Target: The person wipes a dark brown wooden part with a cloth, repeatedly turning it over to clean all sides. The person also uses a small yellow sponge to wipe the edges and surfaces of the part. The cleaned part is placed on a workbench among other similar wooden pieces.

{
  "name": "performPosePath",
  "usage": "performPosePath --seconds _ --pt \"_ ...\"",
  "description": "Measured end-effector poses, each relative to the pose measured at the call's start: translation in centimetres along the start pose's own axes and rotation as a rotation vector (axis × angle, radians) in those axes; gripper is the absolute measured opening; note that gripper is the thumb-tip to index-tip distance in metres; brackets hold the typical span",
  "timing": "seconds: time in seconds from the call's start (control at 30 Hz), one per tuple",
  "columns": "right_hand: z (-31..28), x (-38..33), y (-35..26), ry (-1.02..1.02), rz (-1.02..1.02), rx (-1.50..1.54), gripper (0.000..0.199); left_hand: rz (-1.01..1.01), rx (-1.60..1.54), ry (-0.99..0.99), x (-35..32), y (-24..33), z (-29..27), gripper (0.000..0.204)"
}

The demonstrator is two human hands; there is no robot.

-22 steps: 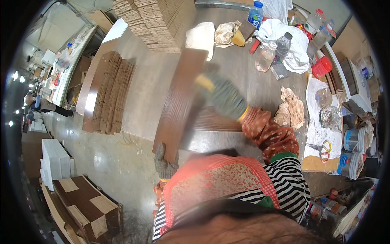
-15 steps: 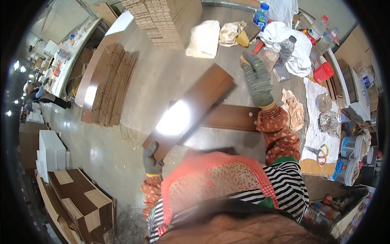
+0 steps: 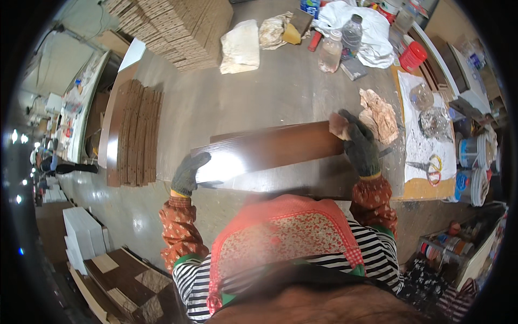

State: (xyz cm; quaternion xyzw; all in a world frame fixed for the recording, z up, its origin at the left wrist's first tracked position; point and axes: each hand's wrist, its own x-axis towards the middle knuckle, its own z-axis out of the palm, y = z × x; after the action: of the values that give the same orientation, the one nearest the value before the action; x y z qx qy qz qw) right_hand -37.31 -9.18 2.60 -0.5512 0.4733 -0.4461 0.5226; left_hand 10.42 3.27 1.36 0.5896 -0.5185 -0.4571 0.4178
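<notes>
Closed on the left end of a brown board [image 3: 270, 148], the left hand [image 3: 189, 174] sits near the table's front edge; the right hand [image 3: 362, 148] curls round a small pinkish-brown pad [image 3: 339, 125] at the opposite end, whether gripping wood too I cannot tell. Just beyond it lies a crumpled rag [image 3: 379, 116]. Past the board's far edge, tabletop [image 3: 270, 97] stretches to a white cloth [image 3: 240, 47]; stacked boards [image 3: 135, 137] stand well left of the left grip.
</notes>
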Motion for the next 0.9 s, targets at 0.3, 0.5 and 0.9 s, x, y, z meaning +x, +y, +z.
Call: performPosePath --seconds 0.3,0.5,0.9 --pt "-0.5 -10.2 1.9 0.166 0.034 0.159 0.044 -0.374 0.445 -0.368 14.8 8.6 3.9 0.067" --pt "2.0 -12.4 1.7 0.066 0.037 0.254 0.044 0.111 0.751 -0.048 19.9 6.2 8.3 0.079" --pt "3.4 -11.5 0.0 -0.443 0.186 0.181 0.044 0.176 0.279 0.208 -0.4 3.4 13.7 0.02"
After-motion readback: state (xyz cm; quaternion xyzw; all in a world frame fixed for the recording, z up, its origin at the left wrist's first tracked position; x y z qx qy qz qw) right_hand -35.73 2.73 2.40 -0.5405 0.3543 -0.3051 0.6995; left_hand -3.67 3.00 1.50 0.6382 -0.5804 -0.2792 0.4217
